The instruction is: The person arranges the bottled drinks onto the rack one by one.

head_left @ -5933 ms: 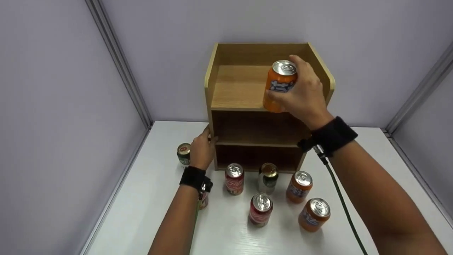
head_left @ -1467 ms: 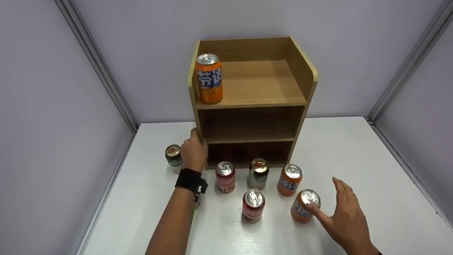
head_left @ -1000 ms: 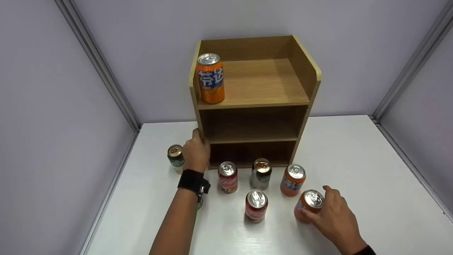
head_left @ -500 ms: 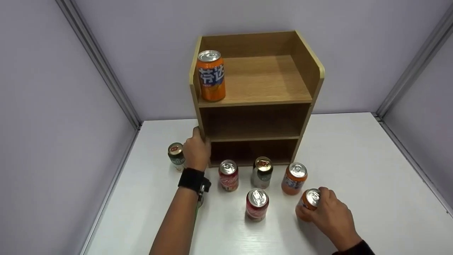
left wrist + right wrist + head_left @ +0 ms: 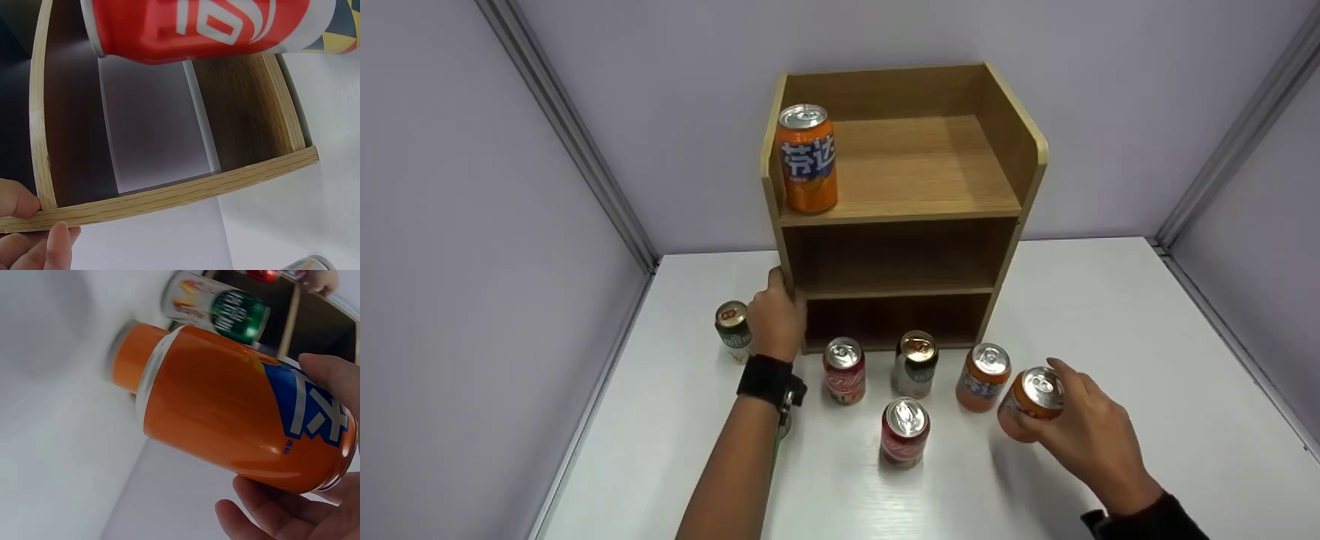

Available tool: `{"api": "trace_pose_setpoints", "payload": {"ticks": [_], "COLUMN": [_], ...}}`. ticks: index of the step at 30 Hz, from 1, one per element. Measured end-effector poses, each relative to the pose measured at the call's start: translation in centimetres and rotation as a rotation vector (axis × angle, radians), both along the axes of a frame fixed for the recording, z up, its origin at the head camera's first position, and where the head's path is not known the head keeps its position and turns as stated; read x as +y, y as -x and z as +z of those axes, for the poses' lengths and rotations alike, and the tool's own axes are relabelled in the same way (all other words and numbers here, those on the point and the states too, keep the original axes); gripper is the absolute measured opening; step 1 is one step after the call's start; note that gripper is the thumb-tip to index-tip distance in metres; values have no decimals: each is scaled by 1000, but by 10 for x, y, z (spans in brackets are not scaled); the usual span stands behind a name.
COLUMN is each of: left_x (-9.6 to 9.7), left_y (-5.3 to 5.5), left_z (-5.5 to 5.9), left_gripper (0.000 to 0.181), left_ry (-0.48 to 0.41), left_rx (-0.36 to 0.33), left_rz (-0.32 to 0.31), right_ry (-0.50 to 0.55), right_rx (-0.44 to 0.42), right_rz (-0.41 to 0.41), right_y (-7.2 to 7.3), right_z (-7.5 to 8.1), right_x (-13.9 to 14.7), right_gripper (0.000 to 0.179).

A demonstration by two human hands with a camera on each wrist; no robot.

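Observation:
My right hand (image 5: 1091, 439) grips an orange soda can (image 5: 1026, 409), thumb on one side and fingers on the other. The can is raised off the white table; the right wrist view shows its blue label, with the top end in the hand. My left hand (image 5: 776, 322) holds the left side panel of a wooden shelf unit (image 5: 922, 169). In the left wrist view its thumb and fingers (image 5: 59, 247) lie on opposite sides of the wooden edge. Another orange can (image 5: 808, 169) stands upright at the top shelf's left front.
Before the unit stand two red cans (image 5: 844, 373) (image 5: 905, 435), a green-and-white can (image 5: 916, 367) and an orange can (image 5: 982, 380). Left of my left hand is another green-and-white can (image 5: 733, 330). Grey walls (image 5: 547, 262) enclose the table (image 5: 1110, 315).
The orange can that my right hand held by the top shelf now stands at that shelf's left. My right hand has since gripped a second orange can and lifted it. My left hand stays put.

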State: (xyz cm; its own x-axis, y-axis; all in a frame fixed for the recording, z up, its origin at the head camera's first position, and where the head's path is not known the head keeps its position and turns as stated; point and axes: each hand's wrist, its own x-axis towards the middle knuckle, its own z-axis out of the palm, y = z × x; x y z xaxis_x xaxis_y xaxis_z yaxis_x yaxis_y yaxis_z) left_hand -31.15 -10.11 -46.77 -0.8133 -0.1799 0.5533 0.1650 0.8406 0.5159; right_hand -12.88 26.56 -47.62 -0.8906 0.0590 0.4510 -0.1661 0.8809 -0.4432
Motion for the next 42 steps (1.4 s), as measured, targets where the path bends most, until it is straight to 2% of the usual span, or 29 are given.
{"api": "trace_pose_setpoints", "payload": {"ticks": [5, 10, 14, 18, 25, 31, 38, 42], "left_x": [-1, -1, -2, -2, -1, 4, 7, 7], "left_y": [0, 0, 1, 1, 1, 5, 6, 8], "left_z": [0, 1, 2, 2, 1, 2, 1, 1], "left_gripper": [33, 32, 31, 31, 33, 32, 33, 33], "left_ry": [8, 10, 18, 20, 23, 33, 19, 8], "left_rx": [-1, 6, 15, 9, -12, -8, -20, -19], "left_rz": [12, 12, 9, 17, 21, 15, 1, 1], "right_ry": [32, 76, 98, 104, 142, 205, 325, 363], "right_rx": [104, 136, 115, 94, -17, -5, -2, -43], "right_rz": [70, 133, 172, 205, 268, 389, 522, 575], "right_y": [5, 10, 13, 17, 26, 53, 95, 120], "right_z": [32, 69, 99, 126, 171, 210, 233, 247], "right_x": [3, 5, 2, -2, -17, -36, -53, -64], "right_gripper": [86, 94, 98, 94, 86, 88, 83, 83]}}
